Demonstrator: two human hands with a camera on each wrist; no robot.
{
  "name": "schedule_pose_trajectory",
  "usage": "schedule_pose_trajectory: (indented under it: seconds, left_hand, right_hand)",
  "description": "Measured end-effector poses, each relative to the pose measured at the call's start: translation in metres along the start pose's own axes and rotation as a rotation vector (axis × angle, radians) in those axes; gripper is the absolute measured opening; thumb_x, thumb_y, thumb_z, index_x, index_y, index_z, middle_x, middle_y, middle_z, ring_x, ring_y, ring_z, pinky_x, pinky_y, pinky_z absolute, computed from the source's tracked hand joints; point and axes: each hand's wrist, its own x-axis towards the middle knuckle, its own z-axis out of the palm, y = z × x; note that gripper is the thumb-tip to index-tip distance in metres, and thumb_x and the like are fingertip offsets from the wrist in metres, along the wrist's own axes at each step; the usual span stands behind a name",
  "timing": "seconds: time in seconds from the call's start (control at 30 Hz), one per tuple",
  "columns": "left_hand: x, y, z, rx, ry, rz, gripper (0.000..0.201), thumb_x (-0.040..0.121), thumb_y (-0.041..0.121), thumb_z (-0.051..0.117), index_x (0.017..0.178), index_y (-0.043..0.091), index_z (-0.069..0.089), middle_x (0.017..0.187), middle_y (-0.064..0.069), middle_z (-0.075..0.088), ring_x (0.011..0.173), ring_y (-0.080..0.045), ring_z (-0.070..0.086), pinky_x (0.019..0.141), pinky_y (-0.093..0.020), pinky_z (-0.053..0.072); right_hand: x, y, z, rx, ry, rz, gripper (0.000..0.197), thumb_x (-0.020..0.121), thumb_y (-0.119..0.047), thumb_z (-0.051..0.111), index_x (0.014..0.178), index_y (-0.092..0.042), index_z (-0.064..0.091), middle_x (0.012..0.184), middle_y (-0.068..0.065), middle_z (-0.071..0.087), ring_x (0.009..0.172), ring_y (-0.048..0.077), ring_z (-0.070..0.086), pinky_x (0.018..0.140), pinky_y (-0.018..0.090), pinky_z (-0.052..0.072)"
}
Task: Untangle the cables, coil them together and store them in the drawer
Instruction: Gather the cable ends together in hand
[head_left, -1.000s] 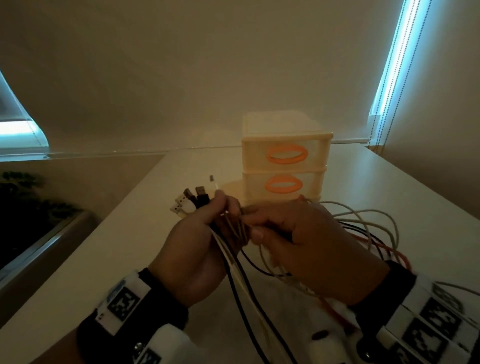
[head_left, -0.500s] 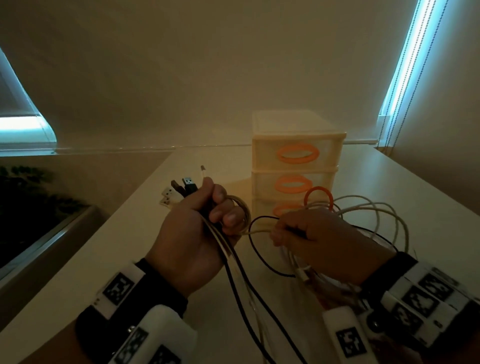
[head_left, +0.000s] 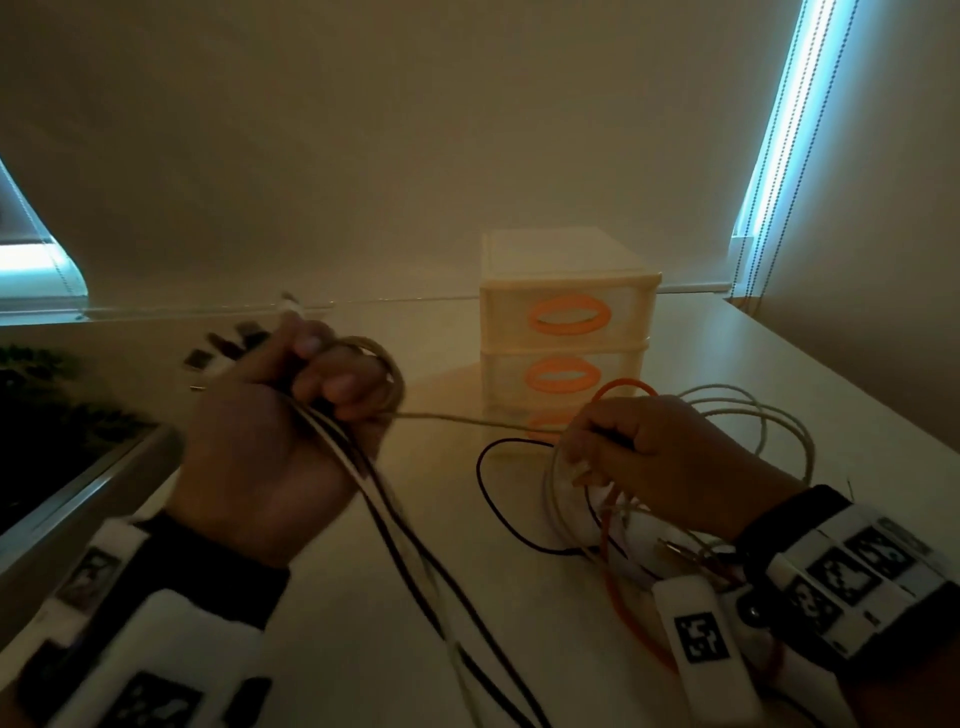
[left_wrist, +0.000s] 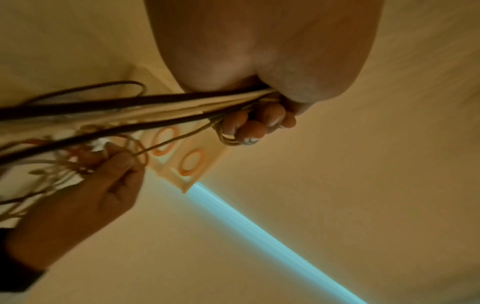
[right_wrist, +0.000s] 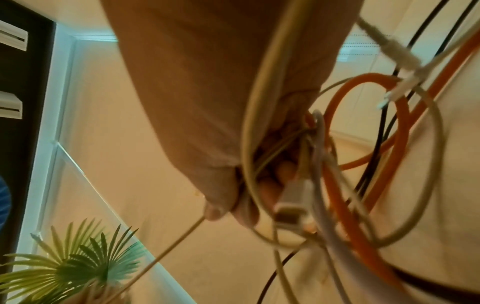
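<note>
Coiling is the step in hand, as I judge it. The left hand is held up above the desk, over its left half, fingers curled tight round a bundle of cables whose plug ends stick out past the thumb toward the back left corner. A beige cable already makes a small loop around those curled fingers and then runs taut across to the right hand. The right hand's grip is closed too: thumb and fingers pinch that beige strand, and loose loops of white, black and an orange cable hang bunched round it toward the right edge.

To do it well, I would keep the left grip firm on the gathered ends so they stay level, and let the right hand feed one even loop at a time, sliding along the strand instead of yanking it. The slack at the right hand looks tangled; pulling hard there would likely tighten it, so easing each strand free before wrapping seems wiser. Loops should match the first in width so the finished coil is small enough for the drawer.

A drawer unit with orange handles stands toward the back edge; the two drawers in plain view look closed.
</note>
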Motion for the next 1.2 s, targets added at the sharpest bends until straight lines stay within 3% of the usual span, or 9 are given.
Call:
schedule_pose_trajectory:
  seconds: [0.17, 0.33, 0.43, 0.53, 0.6, 0.8, 0.97, 1.1, 1.2]
  left_hand:
    - [-0.006, -0.011, 0.003, 0.092, 0.029, -0.087, 0.042, 0.106, 0.034, 0.038, 0.068, 0.018, 0.045, 0.057, 0.007, 0.025, 0.053, -0.01, 0.033, 0.048, -0.021, 0.036]
    - [-0.011, -0.016, 0.004, 0.244, -0.121, -0.26, 0.041, 0.105, 0.037, 0.041, 0.07, 0.016, 0.046, 0.053, 0.004, 0.031, 0.05, -0.013, 0.036, 0.05, -0.022, 0.037]
    - [-0.016, -0.03, 0.0, 0.482, -0.22, -0.403, 0.039, 0.102, 0.035, 0.049, 0.07, 0.013, 0.044, 0.054, -0.005, 0.038, 0.053, -0.022, 0.042, 0.057, -0.03, 0.04]
    - [-0.021, -0.049, 0.0, 0.659, -0.257, -0.491, 0.038, 0.1, 0.033, 0.049, 0.071, 0.011, 0.043, 0.084, -0.033, 0.062, 0.079, -0.035, 0.062, 0.07, -0.036, 0.051]
    - [-0.02, -0.053, 0.004, 0.609, -0.192, -0.453, 0.037, 0.102, 0.029, 0.051, 0.071, 0.01, 0.044, 0.1, -0.042, 0.052, 0.096, -0.038, 0.06, 0.083, -0.039, 0.055]
    - [-0.008, -0.044, 0.007, 0.124, 0.123, -0.179, 0.045, 0.104, 0.037, 0.042, 0.066, 0.013, 0.045, 0.093, -0.015, 0.069, 0.084, -0.029, 0.068, 0.088, -0.035, 0.05]
    - [-0.005, -0.039, 0.0, 0.093, 0.163, -0.181, 0.043, 0.105, 0.035, 0.041, 0.067, 0.016, 0.044, 0.064, 0.001, 0.033, 0.056, -0.017, 0.04, 0.057, -0.026, 0.035]
    - [-0.007, -0.038, 0.003, 0.161, 0.121, -0.162, 0.043, 0.105, 0.036, 0.041, 0.066, 0.017, 0.042, 0.061, 0.002, 0.029, 0.055, -0.016, 0.034, 0.054, -0.026, 0.031]
    - [-0.008, -0.037, 0.003, 0.16, 0.122, -0.156, 0.042, 0.104, 0.035, 0.041, 0.066, 0.017, 0.042, 0.061, 0.001, 0.029, 0.056, -0.017, 0.035, 0.057, -0.027, 0.029]
  right_hand:
    - [0.001, 0.003, 0.005, 0.073, 0.064, 0.035, 0.019, 0.096, -0.034, 0.058, 0.086, -0.028, 0.073, 0.077, -0.001, 0.069, 0.069, 0.015, 0.07, 0.07, 0.044, 0.06]
    - [0.004, 0.0, 0.0, 0.12, 0.169, 0.085, 0.018, 0.098, -0.027, 0.061, 0.086, -0.03, 0.075, 0.068, -0.014, 0.067, 0.062, 0.005, 0.064, 0.06, 0.018, 0.054]
    - [0.004, -0.005, 0.001, 0.136, 0.262, 0.089, 0.014, 0.095, -0.024, 0.066, 0.086, -0.026, 0.077, 0.063, -0.013, 0.068, 0.059, 0.001, 0.064, 0.053, 0.013, 0.051]
    - [0.001, -0.023, 0.009, 0.173, 0.348, 0.033, 0.01, 0.092, -0.025, 0.069, 0.086, -0.025, 0.077, 0.063, -0.013, 0.07, 0.06, 0.004, 0.068, 0.055, 0.022, 0.058]
    - [-0.004, -0.038, 0.009, 0.227, 0.334, -0.057, 0.009, 0.091, -0.024, 0.069, 0.086, -0.025, 0.076, 0.067, -0.011, 0.072, 0.061, 0.006, 0.07, 0.061, 0.021, 0.058]
    - [-0.017, -0.053, 0.015, 0.023, -0.224, -0.139, 0.017, 0.1, -0.035, 0.055, 0.098, -0.035, 0.072, 0.074, -0.013, 0.068, 0.071, 0.004, 0.066, 0.071, 0.023, 0.055]
    - [-0.008, -0.032, 0.018, -0.055, -0.063, 0.005, 0.022, 0.1, -0.041, 0.051, 0.084, -0.035, 0.064, 0.073, -0.019, 0.064, 0.06, 0.004, 0.061, 0.056, 0.014, 0.04]
    - [-0.009, -0.028, 0.021, 0.03, -0.117, -0.05, 0.017, 0.099, -0.038, 0.056, 0.087, -0.034, 0.069, 0.076, -0.01, 0.064, 0.062, 0.006, 0.059, 0.059, 0.023, 0.05]
    - [-0.01, -0.025, 0.019, 0.152, -0.137, -0.018, 0.018, 0.099, -0.033, 0.058, 0.086, -0.031, 0.071, 0.067, -0.005, 0.062, 0.056, 0.004, 0.054, 0.055, 0.017, 0.046]
